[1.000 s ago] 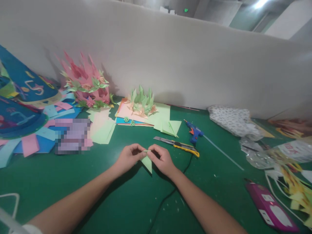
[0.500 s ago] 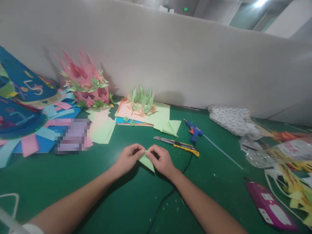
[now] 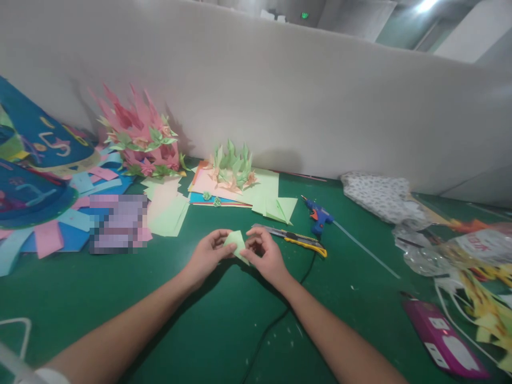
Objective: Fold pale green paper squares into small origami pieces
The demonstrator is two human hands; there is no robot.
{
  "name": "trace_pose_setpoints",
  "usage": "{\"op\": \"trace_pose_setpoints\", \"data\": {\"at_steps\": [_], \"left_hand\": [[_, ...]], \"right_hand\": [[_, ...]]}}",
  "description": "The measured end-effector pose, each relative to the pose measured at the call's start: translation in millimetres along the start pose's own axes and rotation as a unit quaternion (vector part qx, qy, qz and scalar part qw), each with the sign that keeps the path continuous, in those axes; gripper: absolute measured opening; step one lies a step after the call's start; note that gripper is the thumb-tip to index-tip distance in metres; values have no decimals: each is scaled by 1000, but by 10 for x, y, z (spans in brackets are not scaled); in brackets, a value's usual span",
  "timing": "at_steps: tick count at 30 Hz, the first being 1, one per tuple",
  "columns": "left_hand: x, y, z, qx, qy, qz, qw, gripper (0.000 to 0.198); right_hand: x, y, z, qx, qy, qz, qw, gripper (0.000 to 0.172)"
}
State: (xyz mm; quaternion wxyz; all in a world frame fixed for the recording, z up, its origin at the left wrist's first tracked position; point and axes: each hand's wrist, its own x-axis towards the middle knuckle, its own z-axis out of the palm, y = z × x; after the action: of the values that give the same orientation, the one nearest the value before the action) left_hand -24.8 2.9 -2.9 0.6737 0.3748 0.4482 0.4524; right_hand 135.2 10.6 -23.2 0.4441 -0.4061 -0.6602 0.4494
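Between my hands, above the green table, is a small folded piece of light green paper. My left hand is closed on its left side, the thumb lying over the paper's face. My right hand pinches the lower right edge with thumb and fingertips, its index finger raised and curved. Just beyond the right hand lies a yellow utility knife with its blade out. A blue glue gun rests behind it, a clear glue stick trailing from its back.
Pink paper crowns and a green paper crown stand along the partition. Blue cone hats are at left. A purple power strip lies at right, near plastic bags. A black cord crosses the table.
The green paper has been turned up, its point now at the top instead of hanging down. My right fingers have shifted from the top edge to its lower right.
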Motion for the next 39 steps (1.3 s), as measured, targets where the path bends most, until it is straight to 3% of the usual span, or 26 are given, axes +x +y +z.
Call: {"op": "trace_pose_setpoints", "data": {"at_steps": [2, 11, 25, 33, 39], "left_hand": [[11, 15, -25, -30, 13, -8, 999, 30], [14, 42, -35, -122, 8, -36, 992, 16], [23, 46, -48, -139, 3, -50, 989, 13], [19, 46, -47, -138, 10, -56, 989, 13], [21, 58, -46, -134, 0, -55, 989, 11]], "right_hand": [[-3, -17, 9, -3, 2, -18, 1000, 37], [-13, -64, -9, -149, 63, -65, 985, 11], [-32, -98, -20, -164, 70, -107, 978, 9], [-20, -86, -29, -149, 82, -81, 982, 10], [3, -100, -44, -149, 67, -126, 978, 8]]}}
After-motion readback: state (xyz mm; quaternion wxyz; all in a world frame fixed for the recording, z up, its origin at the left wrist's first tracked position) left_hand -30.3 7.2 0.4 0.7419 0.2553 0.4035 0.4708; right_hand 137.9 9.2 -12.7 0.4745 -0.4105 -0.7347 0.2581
